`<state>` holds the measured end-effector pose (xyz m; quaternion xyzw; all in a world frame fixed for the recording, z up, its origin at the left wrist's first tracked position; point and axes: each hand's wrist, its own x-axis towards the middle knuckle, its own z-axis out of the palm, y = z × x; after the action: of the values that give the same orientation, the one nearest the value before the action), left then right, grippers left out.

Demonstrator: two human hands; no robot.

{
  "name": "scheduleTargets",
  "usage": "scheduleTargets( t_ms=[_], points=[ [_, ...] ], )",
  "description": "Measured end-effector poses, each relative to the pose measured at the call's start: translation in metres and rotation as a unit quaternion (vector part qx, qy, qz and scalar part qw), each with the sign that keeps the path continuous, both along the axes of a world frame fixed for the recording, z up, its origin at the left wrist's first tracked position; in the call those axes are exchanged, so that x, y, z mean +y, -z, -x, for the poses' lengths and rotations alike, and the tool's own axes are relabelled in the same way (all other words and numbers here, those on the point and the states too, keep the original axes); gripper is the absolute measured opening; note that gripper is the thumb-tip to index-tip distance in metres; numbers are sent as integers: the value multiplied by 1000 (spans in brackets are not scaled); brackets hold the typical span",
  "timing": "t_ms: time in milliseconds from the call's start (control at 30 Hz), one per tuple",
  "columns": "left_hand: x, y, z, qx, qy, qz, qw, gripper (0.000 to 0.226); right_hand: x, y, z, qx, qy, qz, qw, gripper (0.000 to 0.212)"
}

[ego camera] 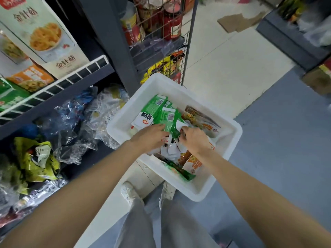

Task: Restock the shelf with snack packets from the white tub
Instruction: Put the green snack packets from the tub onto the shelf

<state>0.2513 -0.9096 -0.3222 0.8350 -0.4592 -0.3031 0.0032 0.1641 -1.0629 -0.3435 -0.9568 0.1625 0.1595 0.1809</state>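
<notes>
Head view. Nearest us: two bare forearms running up from the lower corners to the centre of the frame, above grey trouser legs and pale shoes (129, 191) at lower centre. Left hand (149, 136): fingers curled down onto the green-and-white snack packets (165, 115) at centre. Right hand (194, 138): fingers pinched on the edge of a packet in the same pile. White tub (231, 129): on the floor, centre right, holding green, white and orange packets; both our hands are inside it. Shelf (59, 83): left of the frame, with a white wire rail. Above the rail, boxed goods (43, 36); below it, clear and yellow-green bags (37, 158). Wire rack (161, 33): upper centre, with jars and tins.
</notes>
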Motion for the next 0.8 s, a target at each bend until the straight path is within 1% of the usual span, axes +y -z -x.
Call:
scheduleTargets(
  t_ms=[33, 67, 133, 167, 200, 267, 333, 400, 467, 500, 533, 600, 667, 700, 800],
  points=[
    [3, -6, 0, 11, -26, 48, 998, 37, -1, -2, 2, -14, 20, -26, 999, 25],
    [8, -11, -1, 11, -61, 97, 993, 31, -2, -4, 3, -30, 45, -58, 997, 26],
    [17, -19, -4, 4, -147, 186, 972, 24, -4, -11, 5, -59, 94, -123, 986, 29],
    [22, -23, -7, 5, -183, 215, 959, 23, -5, -13, 4, -72, 110, -147, 980, 29],
    [25, -27, -9, 5, -207, 227, 952, 22, -5, -16, 3, -79, 120, -163, 976, 28],
    [27, -36, -12, -3, -222, 216, 951, 21, -5, -20, 0, -76, 123, -178, 973, 26],
    [27, -48, -14, -41, -238, 222, 945, 21, -2, -21, -3, -55, 119, -188, 973, 27],
    [31, -63, -17, -82, -288, 270, 915, 21, 3, -23, -5, -44, 108, -191, 975, 25],
    [42, -80, -21, -103, -337, 316, 881, 20, 10, -28, -8, -49, 100, -191, 975, 18],
    [50, -87, -24, -108, -350, 330, 870, 19, 13, -33, -11, -58, 96, -189, 976, 15],
    [59, -94, -26, -112, -360, 334, 864, 17, 17, -41, -16, -75, 93, -186, 975, 17],
    [78, -107, -31, -118, -381, 331, 856, 17, 26, -57, -28, -127, 90, -187, 970, 30],
    [97, -119, -38, -132, -401, 335, 842, 18, 35, -76, -44, -180, 97, -199, 958, 25],
    [107, -125, -40, -139, -411, 338, 835, 18, 39, -84, -53, -200, 108, -217, 949, 22],
    [136, -146, -48, -153, -428, 346, 820, 18, 56, -109, -83, -223, 131, -304, 917, 28]
  ],
)
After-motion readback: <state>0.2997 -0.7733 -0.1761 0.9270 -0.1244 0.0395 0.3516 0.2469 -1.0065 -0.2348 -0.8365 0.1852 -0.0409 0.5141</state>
